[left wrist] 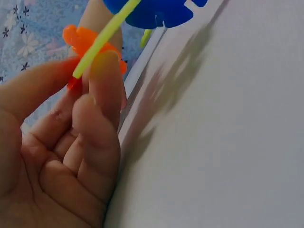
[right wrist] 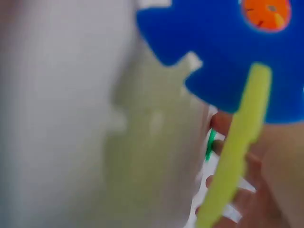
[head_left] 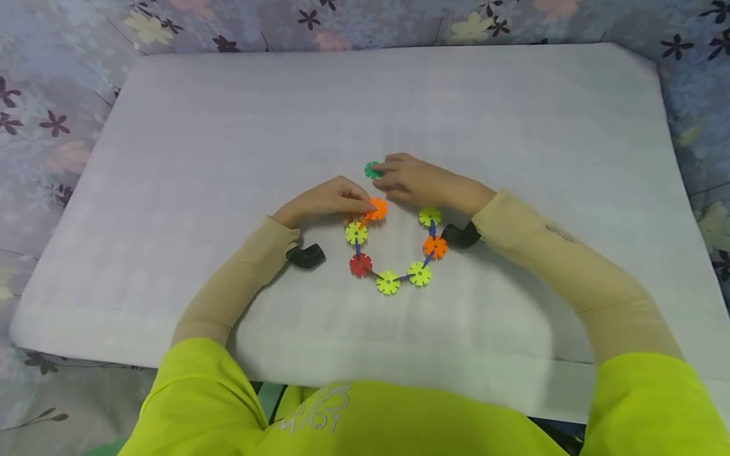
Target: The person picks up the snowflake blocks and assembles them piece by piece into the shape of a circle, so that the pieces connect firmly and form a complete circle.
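My left hand (head_left: 327, 196) pinches an orange disc (head_left: 377, 209) between thumb and forefinger; this disc forms the left end of a chain (head_left: 388, 282) of notched discs. My right hand (head_left: 424, 177) has its fingers extended and slightly spread, with the fingertips at a green disc (head_left: 369, 171); I have no grip visible there.

The green disc is separate from the chain, on the counter (head_left: 228, 126) just beyond the orange disc. The chain lies on the counter in front of me as a curve, its gap facing away from me. From the held end, the face-up discs run: orange, yellow (head_left: 356, 233), red (head_left: 360, 265), two yellow, orange, yellow. Edge-on pieces join them, several of them blue. The right end, a yellow disc (head_left: 430, 216), is near my right wrist. A curved black piece (head_left: 306, 256) projects beside my left wrist.
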The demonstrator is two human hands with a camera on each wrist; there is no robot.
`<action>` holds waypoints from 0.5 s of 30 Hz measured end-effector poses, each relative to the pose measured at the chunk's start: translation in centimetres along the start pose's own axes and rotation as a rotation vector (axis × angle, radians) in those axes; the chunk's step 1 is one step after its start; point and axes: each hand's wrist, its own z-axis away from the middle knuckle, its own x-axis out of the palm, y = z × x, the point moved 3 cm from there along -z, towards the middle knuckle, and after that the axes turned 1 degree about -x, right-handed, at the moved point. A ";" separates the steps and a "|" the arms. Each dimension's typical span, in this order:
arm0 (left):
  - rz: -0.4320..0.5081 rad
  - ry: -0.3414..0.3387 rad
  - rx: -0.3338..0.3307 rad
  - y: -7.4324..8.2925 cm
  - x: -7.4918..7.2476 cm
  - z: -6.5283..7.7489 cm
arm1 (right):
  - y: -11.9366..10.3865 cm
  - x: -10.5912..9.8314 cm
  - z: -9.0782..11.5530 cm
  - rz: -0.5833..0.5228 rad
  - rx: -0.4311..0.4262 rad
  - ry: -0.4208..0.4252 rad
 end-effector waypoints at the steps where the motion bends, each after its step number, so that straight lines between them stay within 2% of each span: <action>1: 0.001 0.010 -0.010 0.1 -0.1 -0.1 | 0.1 -0.2 0.3 -0.014 0.013 0.051; 4: 0.010 0.078 -0.040 0.2 -0.5 -0.7 | 0.6 -0.6 1.3 -0.009 0.048 0.159; 8: 0.026 0.135 -0.062 0.3 -0.6 -1.4 | 1.5 -0.6 2.5 -0.010 0.083 0.194; 12: 0.015 0.150 -0.053 0.5 -0.7 -2.1 | 2.2 -0.4 3.6 -0.088 0.084 0.239; 15: 0.002 0.199 -0.072 0.6 -0.7 -2.3 | 2.5 -0.3 4.1 -0.129 0.081 0.289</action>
